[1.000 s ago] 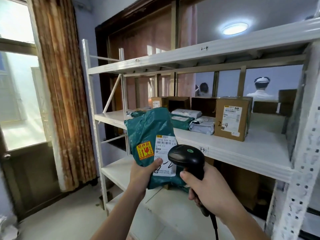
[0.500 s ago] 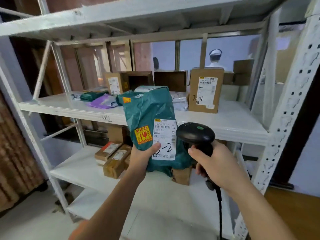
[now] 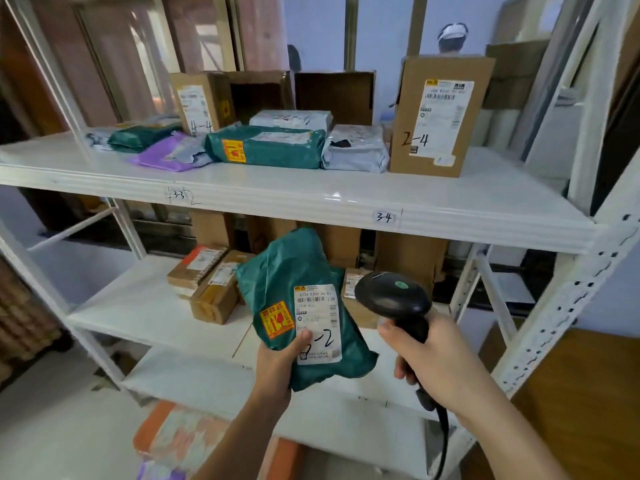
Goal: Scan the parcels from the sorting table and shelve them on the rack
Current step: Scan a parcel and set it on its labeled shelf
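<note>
The left hand (image 3: 277, 367) holds a green poly mailer (image 3: 298, 299) upright before the rack's (image 3: 398, 206) lower shelf, fingers clamped on its lower edge; the thumb hides part of the handwritten number on its label (image 3: 317, 323). The right hand (image 3: 436, 362) grips a black barcode scanner (image 3: 391, 299) just beside it, fingers wrapped around the handle, whose cable runs out of view.

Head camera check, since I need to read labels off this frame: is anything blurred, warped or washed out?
Head view: wide-angle bends the rack upright at right; the held green parcel shows its barcode and a handwritten "-2", fine print soft; the shelf edge carries slight glare; the floor corner is blurred.
</note>
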Action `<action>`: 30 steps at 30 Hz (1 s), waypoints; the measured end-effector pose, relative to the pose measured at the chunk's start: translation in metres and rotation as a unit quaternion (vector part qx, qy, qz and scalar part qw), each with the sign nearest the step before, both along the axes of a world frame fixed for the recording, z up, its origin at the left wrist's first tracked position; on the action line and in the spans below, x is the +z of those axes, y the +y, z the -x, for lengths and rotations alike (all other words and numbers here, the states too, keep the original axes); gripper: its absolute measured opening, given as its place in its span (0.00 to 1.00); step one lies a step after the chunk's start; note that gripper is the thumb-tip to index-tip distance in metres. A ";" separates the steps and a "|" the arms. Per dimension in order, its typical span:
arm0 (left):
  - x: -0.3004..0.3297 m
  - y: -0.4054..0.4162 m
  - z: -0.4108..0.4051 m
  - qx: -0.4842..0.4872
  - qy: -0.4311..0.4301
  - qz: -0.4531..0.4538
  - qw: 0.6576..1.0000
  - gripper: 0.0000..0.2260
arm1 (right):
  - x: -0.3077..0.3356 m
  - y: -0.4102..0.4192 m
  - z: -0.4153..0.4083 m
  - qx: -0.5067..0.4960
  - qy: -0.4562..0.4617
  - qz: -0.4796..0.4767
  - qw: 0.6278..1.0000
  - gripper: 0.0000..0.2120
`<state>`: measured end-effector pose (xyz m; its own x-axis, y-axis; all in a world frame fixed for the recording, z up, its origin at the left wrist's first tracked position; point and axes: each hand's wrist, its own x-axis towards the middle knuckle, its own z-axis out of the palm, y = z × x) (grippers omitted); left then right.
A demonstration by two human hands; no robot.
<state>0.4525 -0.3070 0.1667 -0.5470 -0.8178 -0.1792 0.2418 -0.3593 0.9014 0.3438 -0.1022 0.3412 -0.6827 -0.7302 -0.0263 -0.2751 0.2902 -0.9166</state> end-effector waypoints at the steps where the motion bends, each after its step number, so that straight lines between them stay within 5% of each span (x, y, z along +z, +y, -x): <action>1: -0.009 0.000 0.003 -0.003 -0.008 -0.007 1.000 0.30 | -0.005 -0.002 0.005 -0.001 -0.006 -0.008 1.000 0.05; 15: -0.089 -0.035 0.031 0.006 -0.084 -0.080 0.993 0.29 | -0.059 -0.043 0.055 0.004 -0.048 -0.088 0.995 0.05; 26: -0.127 -0.130 0.040 -0.019 -0.158 -0.116 0.980 0.18 | -0.084 -0.117 0.066 -0.022 -0.081 -0.112 0.990 0.05; 30: -0.151 -0.176 0.042 -0.041 -0.202 -0.104 0.973 0.21 | -0.091 -0.149 0.066 -0.044 -0.081 -0.112 0.989 0.05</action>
